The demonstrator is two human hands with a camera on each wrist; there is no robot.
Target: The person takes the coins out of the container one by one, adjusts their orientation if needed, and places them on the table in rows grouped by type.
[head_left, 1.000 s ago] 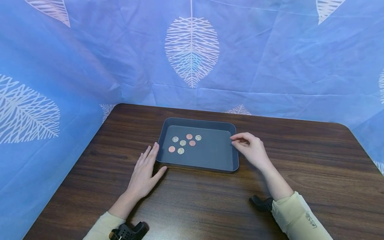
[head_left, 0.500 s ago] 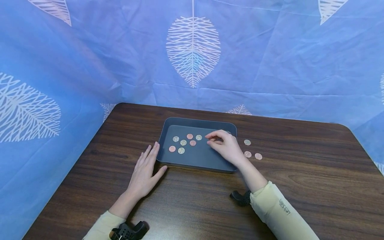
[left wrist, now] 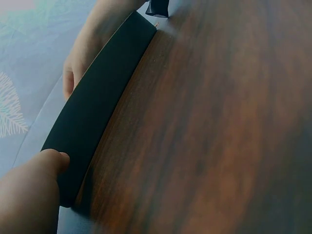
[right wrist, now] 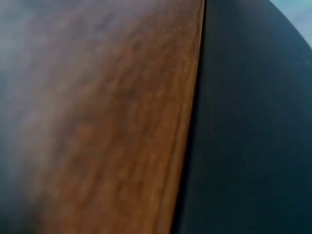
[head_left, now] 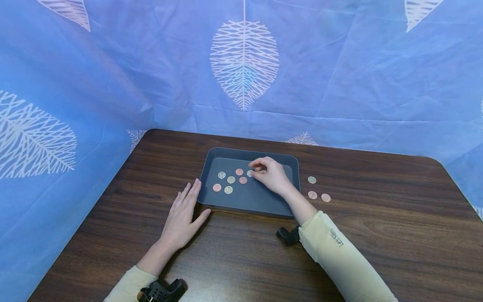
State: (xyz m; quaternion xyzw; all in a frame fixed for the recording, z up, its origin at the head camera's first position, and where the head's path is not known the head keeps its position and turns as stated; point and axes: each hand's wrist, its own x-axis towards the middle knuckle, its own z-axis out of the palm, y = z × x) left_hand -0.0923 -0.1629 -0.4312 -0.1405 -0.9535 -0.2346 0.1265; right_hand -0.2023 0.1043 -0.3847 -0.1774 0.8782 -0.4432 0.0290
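In the head view a dark grey rectangular tray point(head_left: 260, 205) lies on the table, with several coins on the left half of its floor. Some coins are silvery point(head_left: 228, 190), others coppery point(head_left: 216, 187). My right hand point(head_left: 272, 175) is over the tray, thumb and forefinger a little apart at a silvery coin point(head_left: 249, 173), which they partly cover. My left hand point(head_left: 181, 220) lies with straight, spread fingers, fingertips at the tray's left wall and thumb near its front left corner. The left wrist view has the thumb point(left wrist: 53, 161) against the tray's outer wall point(left wrist: 97, 102).
Right of the tray, one silvery coin point(head_left: 311, 180) and two coppery coins point(head_left: 312, 195) lie on the dark wooden table point(head_left: 396, 218). A blue cloth with white leaf prints point(head_left: 339, 63) hangs behind and to the left. Tray wall point(right wrist: 248, 122) and wood fill the right wrist view.
My right hand has moved left from the tray's right rim to the silvery coin inside. Three coins right of the tray, hidden one second ago, now show. The left hand stays put.
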